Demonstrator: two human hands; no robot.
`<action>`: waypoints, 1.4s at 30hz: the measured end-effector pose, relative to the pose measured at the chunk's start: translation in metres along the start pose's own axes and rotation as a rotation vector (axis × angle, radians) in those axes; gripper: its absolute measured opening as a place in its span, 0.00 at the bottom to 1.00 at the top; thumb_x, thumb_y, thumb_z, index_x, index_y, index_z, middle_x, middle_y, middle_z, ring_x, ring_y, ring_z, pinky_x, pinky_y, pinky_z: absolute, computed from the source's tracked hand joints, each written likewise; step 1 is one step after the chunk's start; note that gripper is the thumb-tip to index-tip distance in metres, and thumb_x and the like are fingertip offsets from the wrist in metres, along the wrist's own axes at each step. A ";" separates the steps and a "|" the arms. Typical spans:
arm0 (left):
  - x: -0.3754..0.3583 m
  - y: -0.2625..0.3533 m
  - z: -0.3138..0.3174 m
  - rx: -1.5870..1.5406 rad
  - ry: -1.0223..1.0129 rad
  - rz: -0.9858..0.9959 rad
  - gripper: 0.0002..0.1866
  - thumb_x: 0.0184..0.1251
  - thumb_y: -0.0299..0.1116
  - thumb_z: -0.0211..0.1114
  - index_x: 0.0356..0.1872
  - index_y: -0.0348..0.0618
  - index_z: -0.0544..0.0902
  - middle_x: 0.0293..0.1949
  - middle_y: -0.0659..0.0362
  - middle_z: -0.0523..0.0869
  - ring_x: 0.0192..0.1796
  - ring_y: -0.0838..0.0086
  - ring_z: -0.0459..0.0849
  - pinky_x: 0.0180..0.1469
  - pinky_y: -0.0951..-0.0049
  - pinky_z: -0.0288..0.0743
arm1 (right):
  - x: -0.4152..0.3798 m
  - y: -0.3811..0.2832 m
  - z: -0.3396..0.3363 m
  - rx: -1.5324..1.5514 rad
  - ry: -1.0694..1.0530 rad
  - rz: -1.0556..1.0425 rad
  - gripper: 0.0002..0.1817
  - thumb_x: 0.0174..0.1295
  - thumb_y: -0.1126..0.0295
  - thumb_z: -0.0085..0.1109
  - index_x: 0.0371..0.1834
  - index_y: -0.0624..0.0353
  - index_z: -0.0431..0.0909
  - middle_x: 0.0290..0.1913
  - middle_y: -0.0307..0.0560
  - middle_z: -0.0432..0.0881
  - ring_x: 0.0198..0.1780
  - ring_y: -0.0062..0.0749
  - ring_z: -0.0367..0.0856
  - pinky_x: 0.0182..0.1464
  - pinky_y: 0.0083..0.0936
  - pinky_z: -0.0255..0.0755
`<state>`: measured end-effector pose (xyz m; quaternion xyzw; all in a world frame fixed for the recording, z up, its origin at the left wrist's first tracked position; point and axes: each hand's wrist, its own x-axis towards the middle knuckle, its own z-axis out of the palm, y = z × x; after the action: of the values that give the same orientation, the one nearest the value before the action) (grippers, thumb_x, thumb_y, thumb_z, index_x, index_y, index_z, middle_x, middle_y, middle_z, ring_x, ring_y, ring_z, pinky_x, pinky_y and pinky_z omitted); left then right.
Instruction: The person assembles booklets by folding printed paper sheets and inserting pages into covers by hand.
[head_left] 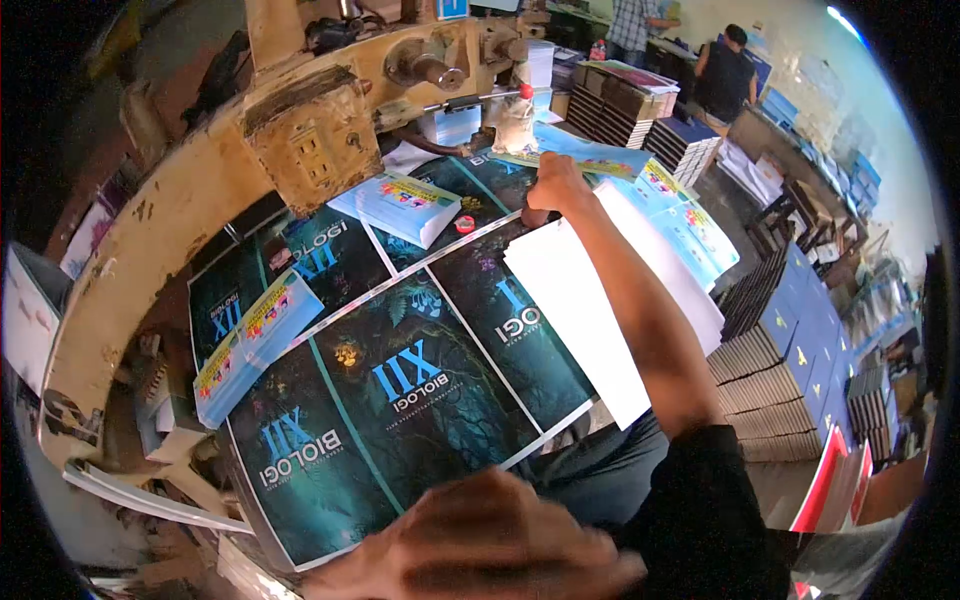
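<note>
- Two bare hands show: the right hand [562, 187], at one o'clock from centre, and the left hand [480, 550], at six o'clock.
- The right grip is curled, fingers bent down at the far end of the white sheets [575, 310]; whether it pinches anything cannot be told.
- The left grip is blurred by motion, fingers toward three o'clock; its opening and any hold cannot be told.
- The white sheets lie at three o'clock, just right of centre, partly under the right forearm.
- Light-blue printed covers [700, 230] lie beyond them at two o'clock.
- A dark teal "BIOLOGI XII" sheet [400, 440] spreads flat beneath, its lettering slanted.
- On it rest a light-blue booklet stack [405, 212] at eleven o'clock, more light-blue booklets [258, 340] at nine, and a small red object [465, 224] at twelve.
- Blue-covered book stacks [790, 340] stand at three o'clock, farther out.
</note>
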<state>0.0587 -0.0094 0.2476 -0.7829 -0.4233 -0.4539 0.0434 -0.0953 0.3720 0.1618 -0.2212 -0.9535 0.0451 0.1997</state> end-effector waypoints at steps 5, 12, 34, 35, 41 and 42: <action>-0.049 -0.030 0.033 -0.013 -0.007 -0.686 0.21 0.69 0.31 0.71 0.61 0.41 0.84 0.51 0.54 0.90 0.54 0.61 0.88 0.58 0.60 0.80 | -0.013 -0.005 -0.025 0.093 -0.195 0.114 0.32 0.51 0.64 0.73 0.59 0.68 0.77 0.58 0.65 0.84 0.62 0.58 0.83 0.60 0.46 0.82; -0.149 -0.066 0.067 0.653 -0.062 -1.047 0.36 0.74 0.39 0.67 0.77 0.35 0.66 0.75 0.42 0.70 0.76 0.48 0.68 0.77 0.48 0.59 | -0.196 0.000 -0.073 0.278 0.019 0.038 0.42 0.60 0.51 0.74 0.69 0.70 0.70 0.62 0.68 0.80 0.66 0.61 0.76 0.68 0.49 0.71; -0.144 -0.081 0.095 0.706 -0.153 -1.151 0.49 0.75 0.50 0.61 0.81 0.24 0.47 0.81 0.27 0.44 0.83 0.30 0.41 0.80 0.31 0.37 | -0.282 -0.051 -0.036 0.484 0.014 -0.066 0.34 0.72 0.63 0.65 0.75 0.67 0.65 0.60 0.68 0.81 0.61 0.57 0.82 0.66 0.47 0.75; -0.143 -0.081 0.096 0.749 -0.180 -1.140 0.50 0.75 0.54 0.60 0.80 0.23 0.49 0.81 0.27 0.46 0.84 0.32 0.42 0.80 0.31 0.37 | -0.279 -0.039 -0.036 0.140 0.049 0.000 0.35 0.71 0.61 0.65 0.75 0.68 0.64 0.62 0.71 0.79 0.63 0.63 0.80 0.68 0.49 0.72; -0.131 -0.081 0.099 0.774 -0.135 -1.137 0.55 0.71 0.66 0.59 0.80 0.25 0.53 0.82 0.31 0.49 0.84 0.38 0.47 0.82 0.36 0.38 | -0.269 -0.002 -0.069 0.194 -0.237 0.077 0.25 0.75 0.66 0.56 0.68 0.71 0.68 0.51 0.80 0.79 0.55 0.69 0.82 0.53 0.54 0.77; -0.134 -0.083 0.100 0.729 -0.168 -1.128 0.56 0.72 0.66 0.59 0.81 0.25 0.51 0.82 0.32 0.49 0.84 0.39 0.47 0.82 0.38 0.38 | -0.263 -0.013 -0.086 0.331 -0.323 0.132 0.19 0.74 0.73 0.54 0.65 0.70 0.71 0.40 0.77 0.84 0.45 0.67 0.87 0.45 0.54 0.79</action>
<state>0.0373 0.0054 0.0627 -0.4098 -0.8952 -0.1727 0.0281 0.1506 0.2446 0.1477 -0.2373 -0.9362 0.2483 0.0747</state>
